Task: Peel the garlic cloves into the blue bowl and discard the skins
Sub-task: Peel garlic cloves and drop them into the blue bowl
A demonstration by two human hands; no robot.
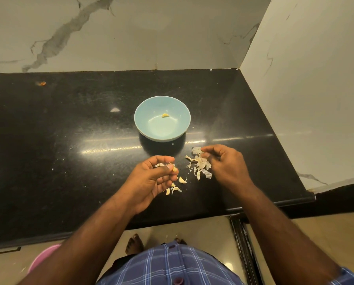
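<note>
1. Bench [69, 140] first, since it's the biggest thing here: black polished stone, and there are tiny skin flecks scattered well beyond your work spot. Those are the ones you'll probably miss at cleanup, and the glare off the surface hides them.

2. Blue bowl [143, 128] sits in the middle of the bench, just beyond your hands, with one peeled clove [165, 115] in it. So you're early on, I'd say. It's close enough that a careless sweep of skins could flick some in, or a toss could bounce off the rim.

3. Your left hand [151, 179] is curled up, thumb and fingertips pinching a clove [174, 169], with what looks like a bit of skin tucked behind the fingers. Slippery once bare, so a hard squeeze could shoot it onto the floor.

4. Your right hand [225, 163] hangs loosely curled over the skin pile [200, 165], fingertips touching the papery bits. I can't tell if it's actually pinching any.

5. Loose cloves [175, 187] lie just under your left hand, right beside the skin pile. Same pale colour, so scooping the skins up to bin them could easily take a good clove along.
</note>
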